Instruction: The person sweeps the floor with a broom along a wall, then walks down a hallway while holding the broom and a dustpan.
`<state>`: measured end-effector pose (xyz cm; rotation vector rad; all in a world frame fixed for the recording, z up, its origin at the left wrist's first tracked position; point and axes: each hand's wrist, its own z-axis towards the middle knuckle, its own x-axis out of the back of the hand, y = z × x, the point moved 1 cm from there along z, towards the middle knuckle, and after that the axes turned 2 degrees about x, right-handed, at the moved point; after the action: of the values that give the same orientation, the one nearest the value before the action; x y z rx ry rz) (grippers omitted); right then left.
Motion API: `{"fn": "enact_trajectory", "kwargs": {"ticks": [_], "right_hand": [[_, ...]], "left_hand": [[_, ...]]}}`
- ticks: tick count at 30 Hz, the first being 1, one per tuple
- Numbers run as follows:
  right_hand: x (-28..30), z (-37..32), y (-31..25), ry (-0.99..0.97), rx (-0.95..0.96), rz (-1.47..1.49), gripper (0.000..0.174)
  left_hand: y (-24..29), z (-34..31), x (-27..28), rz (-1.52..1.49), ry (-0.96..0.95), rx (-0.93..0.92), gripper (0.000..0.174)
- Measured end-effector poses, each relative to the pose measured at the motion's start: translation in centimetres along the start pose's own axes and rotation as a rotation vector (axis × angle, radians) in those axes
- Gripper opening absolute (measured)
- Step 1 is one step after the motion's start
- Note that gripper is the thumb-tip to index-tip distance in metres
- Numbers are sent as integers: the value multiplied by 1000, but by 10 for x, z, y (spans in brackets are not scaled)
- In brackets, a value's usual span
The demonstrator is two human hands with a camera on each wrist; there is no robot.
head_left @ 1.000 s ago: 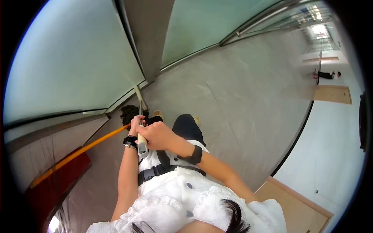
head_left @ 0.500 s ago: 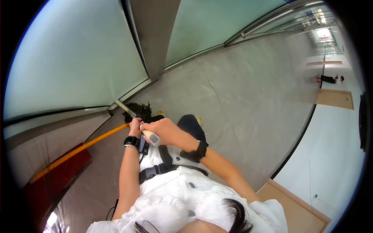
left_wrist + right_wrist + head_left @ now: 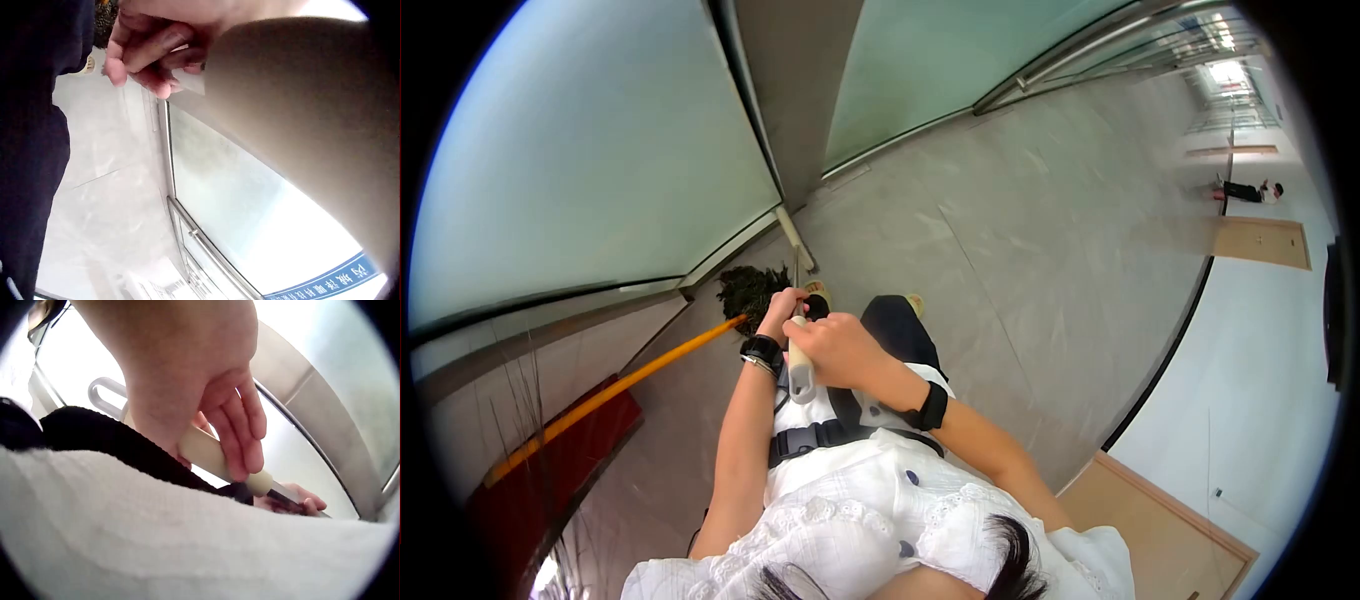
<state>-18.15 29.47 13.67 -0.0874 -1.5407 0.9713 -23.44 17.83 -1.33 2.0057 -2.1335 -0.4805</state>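
A long-handled tool with a cream grip [image 3: 801,372] and a thin metal pole slants down in front of my body. Its narrow pale bar-shaped head [image 3: 794,238] lies by the foot of the glass panel. My right hand [image 3: 840,350] grips the cream handle near its looped grey end; the right wrist view shows the fingers [image 3: 234,434] wrapped over it. Lower down, my left hand [image 3: 784,312] holds the metal pole, its fingers [image 3: 156,53] curled in the left wrist view. Beside them on the floor sits a dark stringy mop head [image 3: 750,292] with an orange pole [image 3: 640,375].
Frosted glass panels [image 3: 610,140] and a metal post [image 3: 795,90] stand ahead and left. A dark red thing [image 3: 595,440] lies under the orange pole. Grey floor [image 3: 1040,230] stretches right to a white wall with doors [image 3: 1260,240]. A distant person [image 3: 1250,191] is by that wall.
The tool's bar head swung left along the glass base, then back right past its first place. Both hands shifted slightly right, still holding the tool.
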Motion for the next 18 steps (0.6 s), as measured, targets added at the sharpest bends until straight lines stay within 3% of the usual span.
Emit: {"fn": "enact_trajectory", "kwargs": {"ticks": [2,11,18], "right_hand": [[0,4,-5,-78,0,-16,24],[3,22,-19,-89,70,71,23],[8,-1,-7,-61,-31,135,22]], "left_hand": [[1,-6,4,31,-26,-3,16],[-10,-13,36,12,39,-12,14],[-23,-2,21,-79,131,-4,10]]}}
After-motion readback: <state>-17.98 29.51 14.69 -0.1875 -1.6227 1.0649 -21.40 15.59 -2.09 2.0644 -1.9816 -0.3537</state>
